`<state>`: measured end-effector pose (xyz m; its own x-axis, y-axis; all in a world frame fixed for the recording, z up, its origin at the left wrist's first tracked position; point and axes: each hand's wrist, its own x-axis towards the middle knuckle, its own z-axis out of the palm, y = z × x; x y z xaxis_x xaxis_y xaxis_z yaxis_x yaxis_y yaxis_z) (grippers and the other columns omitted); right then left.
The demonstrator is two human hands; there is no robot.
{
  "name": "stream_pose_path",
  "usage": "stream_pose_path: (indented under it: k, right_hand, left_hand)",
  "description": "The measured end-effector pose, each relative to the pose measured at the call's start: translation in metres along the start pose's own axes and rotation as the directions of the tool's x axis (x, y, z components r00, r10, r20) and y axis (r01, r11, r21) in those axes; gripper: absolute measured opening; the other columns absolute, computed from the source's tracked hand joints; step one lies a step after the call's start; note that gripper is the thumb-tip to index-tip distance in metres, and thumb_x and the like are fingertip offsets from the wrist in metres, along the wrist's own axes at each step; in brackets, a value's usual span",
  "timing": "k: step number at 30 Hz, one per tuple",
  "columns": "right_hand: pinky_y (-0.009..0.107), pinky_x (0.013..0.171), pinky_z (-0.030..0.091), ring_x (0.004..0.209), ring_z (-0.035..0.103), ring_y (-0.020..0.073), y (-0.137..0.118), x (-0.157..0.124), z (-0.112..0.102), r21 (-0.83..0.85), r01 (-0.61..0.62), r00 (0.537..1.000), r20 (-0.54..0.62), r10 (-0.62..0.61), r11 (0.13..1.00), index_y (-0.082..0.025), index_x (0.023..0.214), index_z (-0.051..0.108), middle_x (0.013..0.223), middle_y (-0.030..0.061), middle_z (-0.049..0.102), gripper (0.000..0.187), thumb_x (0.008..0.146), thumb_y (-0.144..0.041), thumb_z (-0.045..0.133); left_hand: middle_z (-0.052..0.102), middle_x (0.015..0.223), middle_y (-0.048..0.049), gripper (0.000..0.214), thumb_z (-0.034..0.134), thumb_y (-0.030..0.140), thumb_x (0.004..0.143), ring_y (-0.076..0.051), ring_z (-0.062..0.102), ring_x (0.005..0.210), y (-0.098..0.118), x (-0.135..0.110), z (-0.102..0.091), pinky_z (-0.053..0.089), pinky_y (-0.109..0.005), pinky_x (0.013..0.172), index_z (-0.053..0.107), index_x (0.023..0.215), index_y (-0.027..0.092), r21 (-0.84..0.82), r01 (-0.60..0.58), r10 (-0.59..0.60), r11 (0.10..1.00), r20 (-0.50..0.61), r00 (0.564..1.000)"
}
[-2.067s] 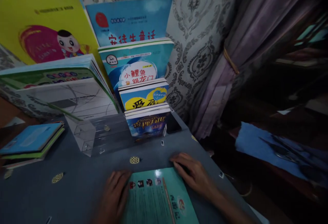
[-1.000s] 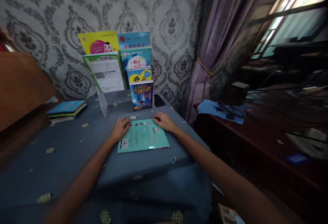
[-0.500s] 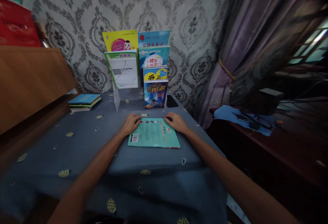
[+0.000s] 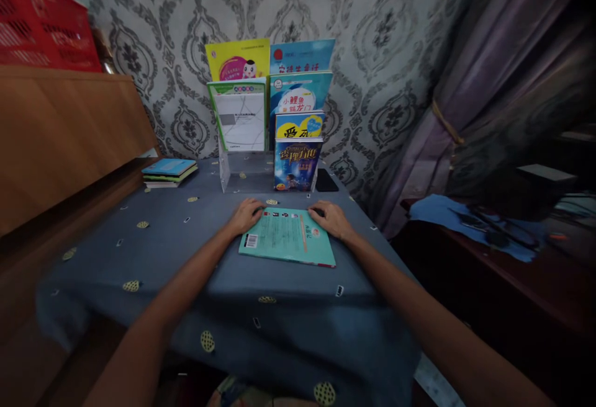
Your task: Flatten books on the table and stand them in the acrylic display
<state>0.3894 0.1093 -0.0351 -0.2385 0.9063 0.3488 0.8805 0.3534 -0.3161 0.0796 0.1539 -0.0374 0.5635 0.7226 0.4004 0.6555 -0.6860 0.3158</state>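
A thin teal book (image 4: 286,239) lies flat on the cloth-covered table, its back cover with the barcode facing up. My left hand (image 4: 246,216) grips its far left corner with curled fingers. At the far right corner, my right hand (image 4: 329,217) holds the edge in the same way. Just beyond stands a clear stepped book rack (image 4: 249,180) with several upright books. In its lowest front place is a dark blue book (image 4: 297,168), with a yellow and blue book (image 4: 298,126) behind it.
A small stack of books (image 4: 168,171) sits at the table's back left. Beside the rack lies a black phone (image 4: 326,180). On the left, a red basket (image 4: 51,28) rests on a wooden cabinet (image 4: 69,128). To the right, a dark red surface carries a blue cloth (image 4: 447,218).
My view has turned slightly left, so the table's contents appear further right. Both hands keep their places at the teal book's far corners, and the book stays flat.
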Motion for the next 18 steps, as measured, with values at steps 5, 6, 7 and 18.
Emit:
stream_pose_path:
  k: [5, 6, 7, 18]
  right_hand:
    - [0.031, 0.086, 0.050, 0.099, 0.068, 0.0244, -0.0012, 0.0000, -0.0005, 0.008, 0.000, 1.000, -0.003, 0.000, 1.000, -0.016, 0.104, 0.076, 0.107, 0.0108, 0.076, 0.029, 0.094, -0.027, 0.051]
    - [0.031, 0.086, 0.050, 0.098, 0.068, 0.0242, -0.0015, 0.0000, -0.0005, 0.009, -0.002, 1.000, -0.004, 0.002, 1.000, -0.016, 0.104, 0.076, 0.106, 0.0105, 0.076, 0.029, 0.094, -0.027, 0.051]
    - [0.030, 0.086, 0.050, 0.097, 0.068, 0.0240, -0.0017, 0.0000, -0.0005, 0.011, -0.004, 1.000, -0.005, 0.004, 1.000, -0.016, 0.104, 0.076, 0.106, 0.0101, 0.077, 0.029, 0.094, -0.028, 0.051]
    - [0.031, 0.087, 0.050, 0.098, 0.069, 0.0243, -0.0018, -0.0008, -0.0012, 0.011, -0.007, 1.000, -0.017, 0.007, 1.000, -0.017, 0.104, 0.077, 0.105, 0.0105, 0.077, 0.028, 0.094, -0.028, 0.052]
  left_hand:
    - [0.069, 0.108, -0.0074, 0.031, 0.046, 0.022, 0.096, -0.023, 0.060, 0.106, 0.0009, -0.0006, -0.0007, 0.046, -0.039, 0.101, 0.070, 0.114, 0.020, 0.005, -0.001, 0.001, 1.000, 0.007, 1.000]
    - [0.069, 0.109, -0.0075, 0.031, 0.046, 0.022, 0.096, -0.023, 0.060, 0.107, 0.0013, -0.0005, -0.0009, 0.046, -0.040, 0.102, 0.070, 0.114, 0.019, 0.005, -0.004, 0.004, 1.000, 0.008, 1.000]
    - [0.070, 0.109, -0.0076, 0.031, 0.046, 0.022, 0.096, -0.024, 0.059, 0.107, 0.0016, -0.0005, -0.0012, 0.045, -0.040, 0.103, 0.070, 0.114, 0.019, 0.006, -0.005, 0.005, 1.000, 0.009, 1.000]
    - [0.069, 0.107, -0.0074, 0.030, 0.046, 0.022, 0.096, -0.022, 0.060, 0.104, 0.0027, -0.0010, -0.0019, 0.047, -0.041, 0.100, 0.070, 0.115, 0.020, 0.007, -0.012, 0.012, 1.000, -0.006, 1.000]
